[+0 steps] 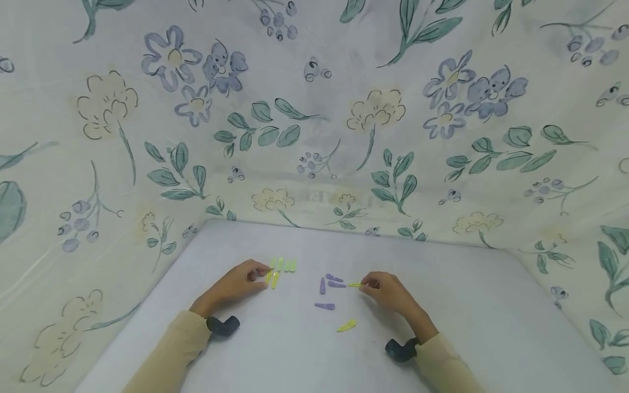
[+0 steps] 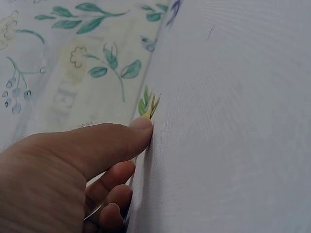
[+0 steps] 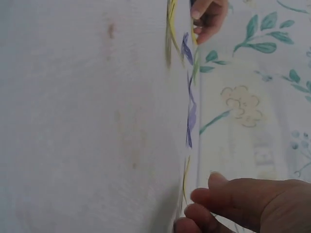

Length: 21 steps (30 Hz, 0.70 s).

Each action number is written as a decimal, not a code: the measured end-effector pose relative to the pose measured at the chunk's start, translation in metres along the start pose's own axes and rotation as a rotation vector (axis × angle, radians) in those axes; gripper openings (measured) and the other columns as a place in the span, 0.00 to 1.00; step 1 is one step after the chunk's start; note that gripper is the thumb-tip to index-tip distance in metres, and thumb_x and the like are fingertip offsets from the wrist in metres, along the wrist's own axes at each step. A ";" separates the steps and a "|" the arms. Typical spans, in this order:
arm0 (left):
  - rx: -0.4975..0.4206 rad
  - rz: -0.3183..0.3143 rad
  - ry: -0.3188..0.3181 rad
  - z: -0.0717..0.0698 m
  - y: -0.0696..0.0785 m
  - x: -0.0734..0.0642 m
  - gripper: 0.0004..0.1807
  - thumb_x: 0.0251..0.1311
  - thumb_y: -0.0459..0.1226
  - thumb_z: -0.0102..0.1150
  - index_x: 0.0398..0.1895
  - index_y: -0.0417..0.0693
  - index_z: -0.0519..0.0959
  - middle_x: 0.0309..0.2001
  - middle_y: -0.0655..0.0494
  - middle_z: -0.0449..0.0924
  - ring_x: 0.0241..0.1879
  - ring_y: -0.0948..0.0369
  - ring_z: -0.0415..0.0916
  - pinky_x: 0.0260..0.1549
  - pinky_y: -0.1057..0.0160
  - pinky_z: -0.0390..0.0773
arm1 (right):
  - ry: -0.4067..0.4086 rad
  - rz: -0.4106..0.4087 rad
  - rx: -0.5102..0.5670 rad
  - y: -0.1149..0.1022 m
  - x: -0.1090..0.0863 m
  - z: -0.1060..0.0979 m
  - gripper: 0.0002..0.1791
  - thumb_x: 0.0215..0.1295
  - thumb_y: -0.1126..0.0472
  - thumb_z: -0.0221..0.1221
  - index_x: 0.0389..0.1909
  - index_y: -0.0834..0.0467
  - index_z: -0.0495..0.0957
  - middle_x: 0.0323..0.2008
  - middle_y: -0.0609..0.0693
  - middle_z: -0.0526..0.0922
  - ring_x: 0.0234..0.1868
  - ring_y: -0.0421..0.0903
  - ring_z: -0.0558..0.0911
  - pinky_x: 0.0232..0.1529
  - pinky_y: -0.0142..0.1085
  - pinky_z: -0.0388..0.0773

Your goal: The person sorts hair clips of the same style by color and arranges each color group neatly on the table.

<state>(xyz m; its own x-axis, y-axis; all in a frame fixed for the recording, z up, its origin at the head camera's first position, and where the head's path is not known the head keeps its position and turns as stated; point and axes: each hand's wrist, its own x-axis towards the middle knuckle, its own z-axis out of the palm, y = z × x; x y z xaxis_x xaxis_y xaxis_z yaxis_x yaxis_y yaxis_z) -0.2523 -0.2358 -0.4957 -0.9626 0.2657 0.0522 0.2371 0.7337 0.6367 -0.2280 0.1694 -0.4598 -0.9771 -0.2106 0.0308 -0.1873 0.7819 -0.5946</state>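
On the white table, my left hand [image 1: 236,283] pinches a yellow hair clip [image 1: 268,277] with thumb and fingertips. Another yellow clip [image 1: 275,280] lies just right of it, below a row of several green hair clips [image 1: 287,266]. My right hand [image 1: 390,293] has its fingertips at the near end of a yellow hair clip [image 1: 354,284], which points left toward the purple clips; the hand appears to pinch it. In the right wrist view that clip [image 3: 186,179] shows edge-on by the curled fingers.
Several purple hair clips [image 1: 337,284] lie between the hands. One more yellow clip [image 1: 346,326] is nearer the table's front. A floral sheet [image 1: 314,142] rises behind and beside the white table [image 1: 275,349]. Each wrist wears a dark device [image 1: 223,327].
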 end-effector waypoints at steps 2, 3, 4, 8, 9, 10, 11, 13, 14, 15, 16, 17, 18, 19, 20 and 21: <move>-0.001 0.003 0.001 0.000 -0.001 0.001 0.23 0.59 0.43 0.70 0.57 0.55 0.79 0.42 0.62 0.76 0.41 0.61 0.70 0.41 0.60 0.72 | 0.008 0.006 -0.016 0.001 0.001 0.002 0.02 0.65 0.61 0.64 0.37 0.55 0.84 0.34 0.47 0.83 0.36 0.43 0.78 0.40 0.39 0.79; -0.002 0.002 0.001 0.001 -0.001 0.001 0.23 0.58 0.43 0.70 0.57 0.55 0.79 0.42 0.62 0.76 0.41 0.61 0.70 0.41 0.61 0.72 | 0.013 0.012 -0.017 0.002 0.001 0.003 0.02 0.66 0.62 0.63 0.37 0.55 0.84 0.35 0.47 0.83 0.37 0.43 0.78 0.42 0.40 0.79; -0.004 0.001 0.002 0.001 0.000 0.001 0.23 0.58 0.43 0.70 0.57 0.55 0.79 0.42 0.62 0.76 0.40 0.61 0.70 0.41 0.60 0.72 | 0.017 0.018 -0.018 0.002 0.001 0.003 0.02 0.66 0.62 0.63 0.37 0.55 0.84 0.35 0.47 0.83 0.38 0.43 0.79 0.44 0.41 0.79; -0.003 -0.008 0.002 0.001 0.001 0.001 0.23 0.58 0.43 0.70 0.57 0.55 0.79 0.41 0.62 0.76 0.40 0.61 0.70 0.40 0.60 0.71 | 0.036 0.024 -0.020 0.004 0.002 0.005 0.04 0.66 0.63 0.63 0.38 0.55 0.84 0.36 0.48 0.83 0.38 0.43 0.78 0.46 0.42 0.79; -0.002 -0.011 0.003 0.001 0.001 0.001 0.23 0.58 0.43 0.70 0.57 0.55 0.79 0.41 0.62 0.75 0.40 0.61 0.69 0.40 0.60 0.71 | 0.039 0.022 -0.018 0.005 0.002 0.005 0.04 0.66 0.63 0.63 0.39 0.55 0.84 0.36 0.47 0.83 0.38 0.43 0.78 0.46 0.42 0.78; -0.001 -0.012 0.003 0.000 0.002 0.001 0.23 0.58 0.42 0.70 0.57 0.55 0.79 0.41 0.62 0.76 0.40 0.61 0.70 0.40 0.60 0.72 | 0.042 0.021 -0.017 0.006 0.003 0.006 0.04 0.66 0.63 0.63 0.39 0.55 0.84 0.36 0.47 0.83 0.38 0.43 0.78 0.45 0.41 0.78; 0.004 -0.012 0.003 0.000 0.002 0.001 0.23 0.58 0.42 0.70 0.58 0.55 0.79 0.41 0.62 0.76 0.40 0.61 0.70 0.40 0.60 0.72 | 0.046 0.017 -0.019 0.006 0.003 0.007 0.04 0.66 0.63 0.63 0.39 0.55 0.84 0.35 0.47 0.82 0.38 0.43 0.77 0.45 0.41 0.78; 0.004 -0.012 0.006 0.000 0.002 0.001 0.23 0.58 0.42 0.70 0.57 0.54 0.79 0.42 0.62 0.76 0.40 0.61 0.70 0.41 0.61 0.72 | 0.050 0.018 -0.018 0.007 0.004 0.008 0.04 0.65 0.62 0.64 0.39 0.55 0.84 0.34 0.47 0.81 0.37 0.43 0.77 0.43 0.39 0.77; 0.004 -0.013 0.008 0.000 0.003 0.000 0.23 0.58 0.43 0.70 0.57 0.54 0.79 0.42 0.62 0.76 0.41 0.61 0.70 0.41 0.61 0.72 | 0.053 0.018 -0.019 0.007 0.005 0.008 0.04 0.65 0.62 0.64 0.39 0.55 0.84 0.33 0.47 0.81 0.36 0.43 0.76 0.42 0.38 0.76; 0.007 -0.006 0.009 0.000 0.003 0.000 0.23 0.58 0.43 0.70 0.57 0.54 0.79 0.42 0.62 0.76 0.41 0.61 0.70 0.40 0.61 0.72 | 0.056 0.021 -0.018 0.007 0.006 0.009 0.05 0.64 0.62 0.65 0.40 0.55 0.83 0.33 0.47 0.80 0.36 0.43 0.76 0.41 0.38 0.76; 0.010 -0.002 0.008 0.000 0.003 0.000 0.23 0.58 0.43 0.70 0.57 0.53 0.79 0.42 0.61 0.76 0.41 0.61 0.70 0.40 0.62 0.72 | 0.059 0.021 -0.020 0.008 0.006 0.010 0.06 0.63 0.62 0.66 0.40 0.55 0.83 0.32 0.47 0.80 0.35 0.43 0.76 0.40 0.37 0.76; 0.007 -0.003 0.010 0.000 0.003 0.000 0.23 0.58 0.43 0.70 0.57 0.54 0.79 0.42 0.61 0.76 0.41 0.61 0.70 0.40 0.62 0.72 | 0.060 0.023 -0.021 0.008 0.007 0.010 0.08 0.62 0.62 0.66 0.42 0.55 0.83 0.32 0.47 0.79 0.35 0.43 0.76 0.39 0.36 0.75; 0.006 -0.003 0.010 0.000 0.004 0.000 0.23 0.58 0.43 0.70 0.57 0.54 0.80 0.42 0.62 0.77 0.41 0.61 0.70 0.40 0.63 0.72 | 0.062 0.024 -0.022 0.009 0.007 0.011 0.09 0.62 0.61 0.67 0.43 0.56 0.83 0.31 0.47 0.79 0.34 0.43 0.75 0.37 0.36 0.75; 0.011 0.003 0.009 0.000 0.004 -0.001 0.23 0.58 0.43 0.70 0.57 0.53 0.80 0.42 0.61 0.77 0.41 0.62 0.70 0.40 0.63 0.72 | 0.064 0.026 -0.019 0.009 0.008 0.012 0.12 0.61 0.61 0.68 0.44 0.57 0.82 0.31 0.47 0.79 0.34 0.43 0.75 0.37 0.35 0.74; 0.012 0.004 0.008 0.000 0.004 -0.001 0.23 0.58 0.43 0.70 0.57 0.53 0.80 0.42 0.61 0.77 0.41 0.61 0.70 0.40 0.63 0.72 | 0.066 0.028 -0.014 0.009 0.008 0.012 0.14 0.60 0.61 0.69 0.46 0.57 0.82 0.31 0.47 0.79 0.33 0.43 0.75 0.36 0.35 0.74; 0.014 0.004 0.008 0.000 0.004 -0.001 0.23 0.58 0.43 0.70 0.57 0.54 0.80 0.42 0.61 0.76 0.40 0.62 0.70 0.40 0.63 0.72 | 0.065 0.028 -0.010 0.010 0.009 0.013 0.16 0.59 0.60 0.69 0.48 0.58 0.82 0.31 0.47 0.78 0.33 0.43 0.75 0.35 0.35 0.74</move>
<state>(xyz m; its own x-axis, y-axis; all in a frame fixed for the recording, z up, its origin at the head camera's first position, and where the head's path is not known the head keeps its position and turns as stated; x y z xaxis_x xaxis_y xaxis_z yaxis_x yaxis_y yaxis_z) -0.2508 -0.2331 -0.4938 -0.9626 0.2641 0.0607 0.2429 0.7416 0.6254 -0.2375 0.1678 -0.4757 -0.9864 -0.1506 0.0663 -0.1606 0.7928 -0.5880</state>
